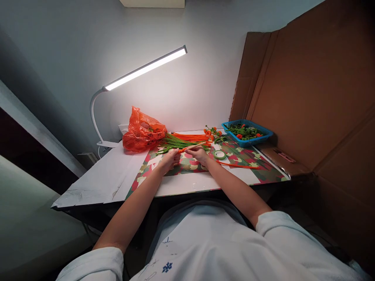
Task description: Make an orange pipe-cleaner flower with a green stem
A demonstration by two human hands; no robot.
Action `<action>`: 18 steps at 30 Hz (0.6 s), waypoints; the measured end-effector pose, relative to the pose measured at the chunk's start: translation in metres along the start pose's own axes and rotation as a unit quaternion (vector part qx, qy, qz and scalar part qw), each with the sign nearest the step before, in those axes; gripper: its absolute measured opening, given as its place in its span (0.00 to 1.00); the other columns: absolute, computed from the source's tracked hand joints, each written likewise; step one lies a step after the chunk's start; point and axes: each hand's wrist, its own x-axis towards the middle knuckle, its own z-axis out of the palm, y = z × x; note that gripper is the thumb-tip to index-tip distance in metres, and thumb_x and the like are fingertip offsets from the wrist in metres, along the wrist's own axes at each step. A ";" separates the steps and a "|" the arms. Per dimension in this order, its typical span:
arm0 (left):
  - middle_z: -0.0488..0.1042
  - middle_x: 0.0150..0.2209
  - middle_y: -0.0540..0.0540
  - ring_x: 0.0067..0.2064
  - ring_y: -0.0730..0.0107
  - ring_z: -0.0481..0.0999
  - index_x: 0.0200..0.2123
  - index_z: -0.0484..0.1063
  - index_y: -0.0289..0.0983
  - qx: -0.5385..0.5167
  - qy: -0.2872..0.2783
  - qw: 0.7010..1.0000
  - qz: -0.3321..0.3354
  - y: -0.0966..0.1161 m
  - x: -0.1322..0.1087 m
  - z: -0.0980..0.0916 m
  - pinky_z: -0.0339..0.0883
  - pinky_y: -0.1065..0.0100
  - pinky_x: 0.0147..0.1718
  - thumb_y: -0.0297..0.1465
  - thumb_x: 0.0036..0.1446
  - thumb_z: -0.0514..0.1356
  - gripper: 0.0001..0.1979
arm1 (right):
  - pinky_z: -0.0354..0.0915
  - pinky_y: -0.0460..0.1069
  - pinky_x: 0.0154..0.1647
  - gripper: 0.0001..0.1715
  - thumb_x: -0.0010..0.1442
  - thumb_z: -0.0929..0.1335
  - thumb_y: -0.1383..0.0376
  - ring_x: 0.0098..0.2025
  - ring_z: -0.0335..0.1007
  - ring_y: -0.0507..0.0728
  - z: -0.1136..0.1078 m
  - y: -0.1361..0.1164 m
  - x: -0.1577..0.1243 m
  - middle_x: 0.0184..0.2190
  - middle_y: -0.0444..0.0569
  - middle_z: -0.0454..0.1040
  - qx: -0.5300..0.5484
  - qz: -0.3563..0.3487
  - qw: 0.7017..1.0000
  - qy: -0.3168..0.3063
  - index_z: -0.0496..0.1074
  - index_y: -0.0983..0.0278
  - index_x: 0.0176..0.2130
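Observation:
My left hand [171, 159] is closed, its fingers pinching the near end of a short orange fuzzy stem [182, 150]. That orange piece lies along a thin pale stick [195, 146]; I cannot tell whether it is wound around it. My right hand [199, 153] is closed on the stick, which points to the upper right. Just behind my hands lie a bunch of green fuzzy stems [187, 143] and a row of orange fuzzy stems [193, 137]. A roll of green tape [219, 155] rests right of my right hand.
An orange plastic bag [143, 134] stands at the back left, near a lit desk lamp [146, 69]. Small orange flowers [208, 133] lie beside a blue basket [249, 141] of green and orange pieces. Cardboard [307, 86] walls the right side. A loose orange stem [237, 166] lies right.

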 end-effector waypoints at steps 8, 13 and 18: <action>0.69 0.29 0.52 0.26 0.76 0.67 0.34 0.68 0.38 0.117 0.112 0.973 0.164 0.010 -0.012 0.009 0.61 0.74 0.21 0.41 0.54 0.63 0.13 | 0.59 0.48 0.30 0.20 0.39 0.75 0.51 0.31 0.66 0.54 -0.004 0.002 0.006 0.25 0.47 0.75 0.004 0.010 0.998 0.066 0.78 0.63 0.26; 0.71 0.35 0.50 0.33 0.72 0.70 0.32 0.71 0.39 0.183 0.157 0.936 0.258 0.019 -0.017 0.010 0.65 0.70 0.32 0.31 0.44 0.68 0.11 | 0.53 0.46 0.24 0.23 0.39 0.75 0.48 0.23 0.56 0.49 -0.006 0.002 0.007 0.21 0.42 0.68 0.020 0.041 0.996 0.079 0.76 0.65 0.26; 0.74 0.31 0.48 0.31 0.70 0.71 0.30 0.74 0.39 0.211 0.149 0.924 0.281 0.022 -0.020 0.011 0.67 0.66 0.36 0.32 0.49 0.65 0.04 | 0.48 0.46 0.20 0.25 0.38 0.75 0.47 0.19 0.46 0.46 -0.007 -0.001 0.007 0.17 0.38 0.60 0.028 0.065 0.996 0.061 0.73 0.64 0.25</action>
